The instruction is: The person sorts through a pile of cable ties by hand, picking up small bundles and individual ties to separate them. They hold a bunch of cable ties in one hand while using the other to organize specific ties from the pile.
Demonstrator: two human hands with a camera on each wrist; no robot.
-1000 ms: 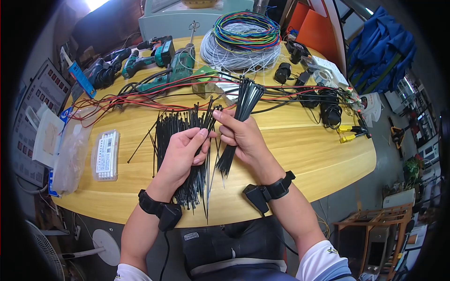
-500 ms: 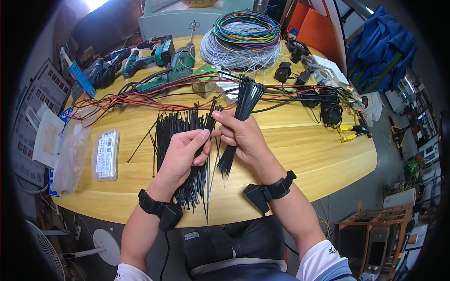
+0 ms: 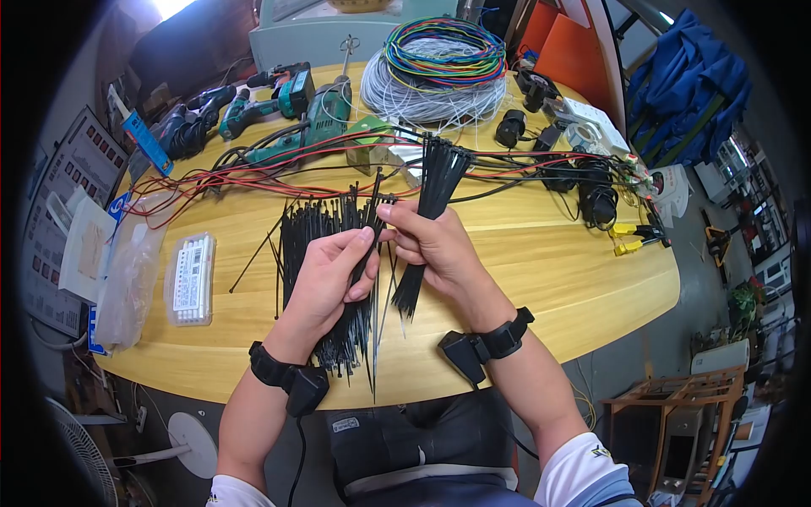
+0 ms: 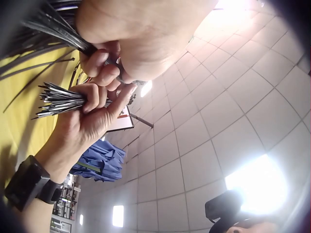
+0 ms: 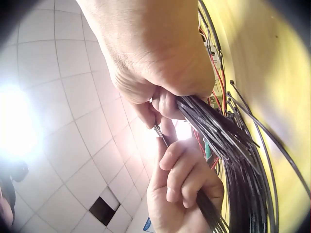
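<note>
My right hand [image 3: 443,249] grips a thick bundle of black cable ties [image 3: 445,173], heads up and tails fanning out below the palm. Its thumb and forefinger reach left to the heads of a smaller bunch of cable ties [image 4: 60,31]. That bunch is held in my left hand [image 3: 325,275], thumb against curled fingers. The two hands almost meet, fingertips close together in the right wrist view. Beneath and beside the left hand lies a large pile of loose black cable ties [image 3: 308,224] on the table.
Red and black wires [image 3: 329,176] run across the table behind the hands. Farther back are green power drills [image 3: 329,118] and a coil of wire [image 3: 435,93]. A clear case of white markers [image 3: 193,283] and a plastic bag [image 3: 131,279] lie left. Yellow clips [image 3: 627,241] sit right.
My right hand and its bundle have shifted slightly left, the bundle's top tilting that way. The left hand stays nearly in place with its bunch.
</note>
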